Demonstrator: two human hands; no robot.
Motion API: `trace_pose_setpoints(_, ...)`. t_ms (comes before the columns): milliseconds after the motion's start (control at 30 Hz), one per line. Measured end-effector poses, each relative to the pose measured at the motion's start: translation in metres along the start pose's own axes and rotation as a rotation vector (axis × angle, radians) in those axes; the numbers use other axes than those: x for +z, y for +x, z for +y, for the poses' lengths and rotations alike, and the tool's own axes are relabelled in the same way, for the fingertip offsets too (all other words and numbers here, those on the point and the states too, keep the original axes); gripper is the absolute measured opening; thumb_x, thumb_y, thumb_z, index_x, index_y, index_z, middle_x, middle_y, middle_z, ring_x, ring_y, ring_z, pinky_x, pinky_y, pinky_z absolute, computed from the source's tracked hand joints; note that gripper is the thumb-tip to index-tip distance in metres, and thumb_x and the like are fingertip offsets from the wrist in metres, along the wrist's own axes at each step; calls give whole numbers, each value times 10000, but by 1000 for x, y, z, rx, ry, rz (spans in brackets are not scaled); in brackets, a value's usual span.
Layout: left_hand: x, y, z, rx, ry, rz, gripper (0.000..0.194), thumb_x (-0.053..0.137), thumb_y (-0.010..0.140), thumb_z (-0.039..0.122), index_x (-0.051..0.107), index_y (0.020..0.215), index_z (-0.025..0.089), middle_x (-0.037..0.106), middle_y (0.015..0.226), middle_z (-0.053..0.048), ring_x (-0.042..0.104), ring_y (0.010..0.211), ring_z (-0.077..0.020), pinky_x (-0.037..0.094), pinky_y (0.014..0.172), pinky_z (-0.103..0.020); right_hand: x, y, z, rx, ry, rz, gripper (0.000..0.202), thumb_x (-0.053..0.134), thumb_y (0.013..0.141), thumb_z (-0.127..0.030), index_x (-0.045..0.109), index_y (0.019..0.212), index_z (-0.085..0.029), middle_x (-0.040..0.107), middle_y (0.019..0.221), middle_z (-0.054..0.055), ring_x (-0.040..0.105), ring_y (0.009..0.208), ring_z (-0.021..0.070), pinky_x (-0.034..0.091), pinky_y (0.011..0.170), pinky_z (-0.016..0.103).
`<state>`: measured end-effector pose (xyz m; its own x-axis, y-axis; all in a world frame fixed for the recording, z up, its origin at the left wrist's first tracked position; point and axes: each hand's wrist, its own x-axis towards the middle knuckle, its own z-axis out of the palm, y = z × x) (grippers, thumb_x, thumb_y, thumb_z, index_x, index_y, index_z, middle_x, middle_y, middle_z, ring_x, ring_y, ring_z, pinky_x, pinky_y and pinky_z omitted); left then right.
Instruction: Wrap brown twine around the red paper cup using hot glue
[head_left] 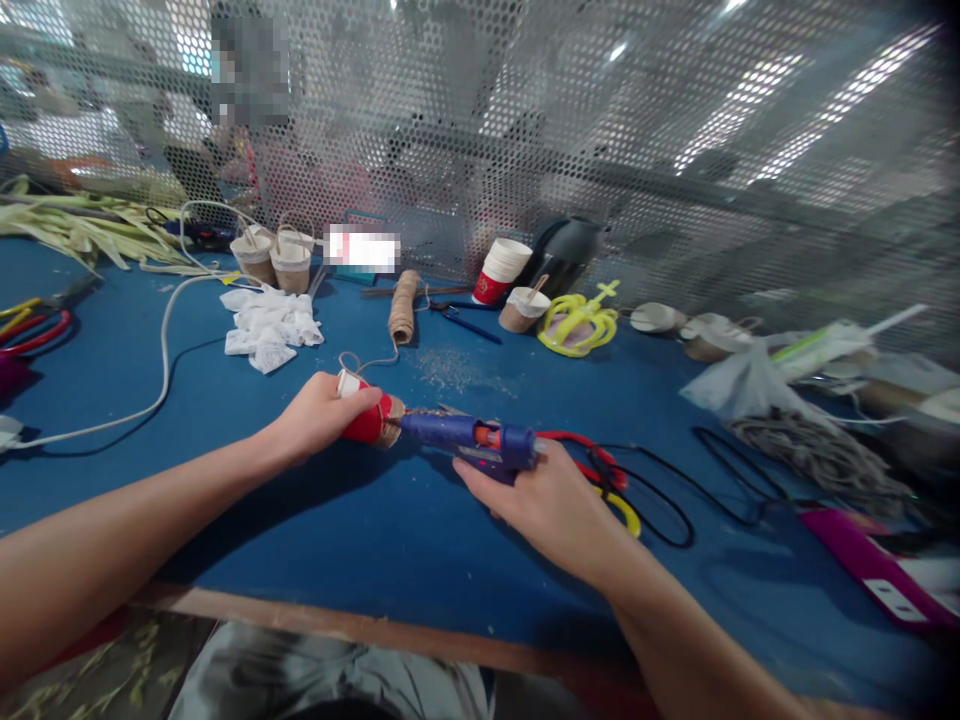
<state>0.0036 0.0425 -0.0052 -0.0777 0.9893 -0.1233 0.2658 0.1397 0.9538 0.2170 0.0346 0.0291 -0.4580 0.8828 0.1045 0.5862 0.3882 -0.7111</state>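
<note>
My left hand point(326, 412) is closed around a red paper cup point(365, 420) lying on its side above the table. Twine is wound about the cup's right end. From that end a strand leads back to a spool of twine point(403, 308). In my right hand point(540, 500) is a blue glue gun point(472, 440), its nozzle at the twine-wrapped end of the cup; whether it touches I cannot tell. Behind the glue gun lie scissors with red and yellow handles point(622, 505), partly covered by my hand.
Twine-wrapped cups point(291, 268) and crumpled white bags point(270, 325) stand back left. Stacked paper cups point(500, 270), pliers point(472, 322) and a yellow crown-shaped piece point(577, 322) are behind. A white cable point(166, 350) crosses the left; a purple power strip point(877, 570) lies right.
</note>
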Motion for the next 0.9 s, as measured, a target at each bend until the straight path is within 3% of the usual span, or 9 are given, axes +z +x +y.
trace_pose_setpoints(333,0,0,-1,-12,16,-9,304,544,680,403,585,571,122,552,490,-11,384,428,-90,228,420,-230,-3,2,-1,-57,-29,-36,75,535,747,-232,579,710,-184,621,619,-1,541,565,137,449,575,248)
trace_pose_setpoints(500,0,0,0,-1,-14,-29,286,544,677,380,630,619,113,605,526,-40,484,478,-129,312,441,-236,-3,2,-2,-76,-29,-5,77,528,749,-215,591,721,-180,654,693,15,582,658,163,468,635,262)
trace_pose_setpoints(733,0,-3,0,37,-14,-54,319,544,697,396,644,635,99,638,564,-52,533,509,-140,360,451,-224,-4,3,-4,-52,45,-4,79,520,739,-194,594,758,-172,659,710,22,587,629,148,471,605,245)
trace_pose_setpoints(900,1,-3,-6,123,-16,-60,367,545,722,430,669,708,85,641,600,-46,512,503,-116,371,468,-214,-8,3,-9,-16,5,14,93,526,722,-211,571,649,-173,559,507,-23,488,444,105,430,489,218)
